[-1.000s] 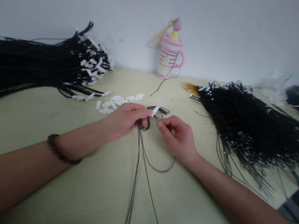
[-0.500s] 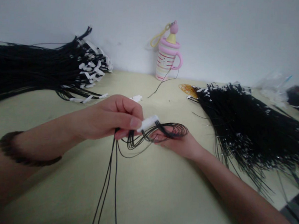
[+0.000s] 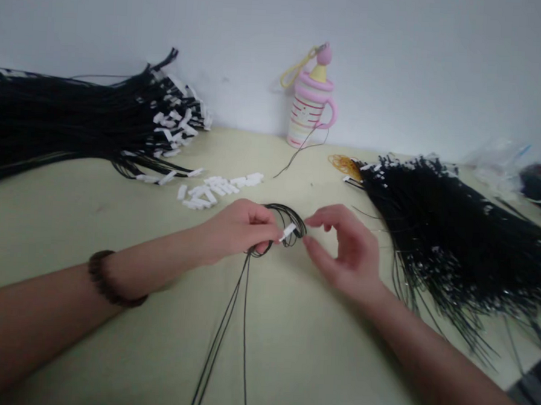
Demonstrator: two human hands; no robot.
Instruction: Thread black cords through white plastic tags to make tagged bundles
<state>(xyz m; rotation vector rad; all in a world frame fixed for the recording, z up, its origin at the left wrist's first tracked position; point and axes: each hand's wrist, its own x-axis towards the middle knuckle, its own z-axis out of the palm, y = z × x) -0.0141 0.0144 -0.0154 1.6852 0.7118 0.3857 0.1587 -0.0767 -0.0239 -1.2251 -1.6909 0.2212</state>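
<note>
Two big cord piles, one far left (image 3: 75, 120), one right (image 3: 451, 224), flank the table (image 3: 69, 228). Centre stage, the left hand (image 3: 237, 228) is pinched shut on a few thin black cords (image 3: 228, 321) and a small white tag (image 3: 289, 232). Light, limp stuff, likely to slip: best held right at the stiff tag. The right hand (image 3: 349, 252) hovers beside it, fingers apart, holding nothing.
</note>
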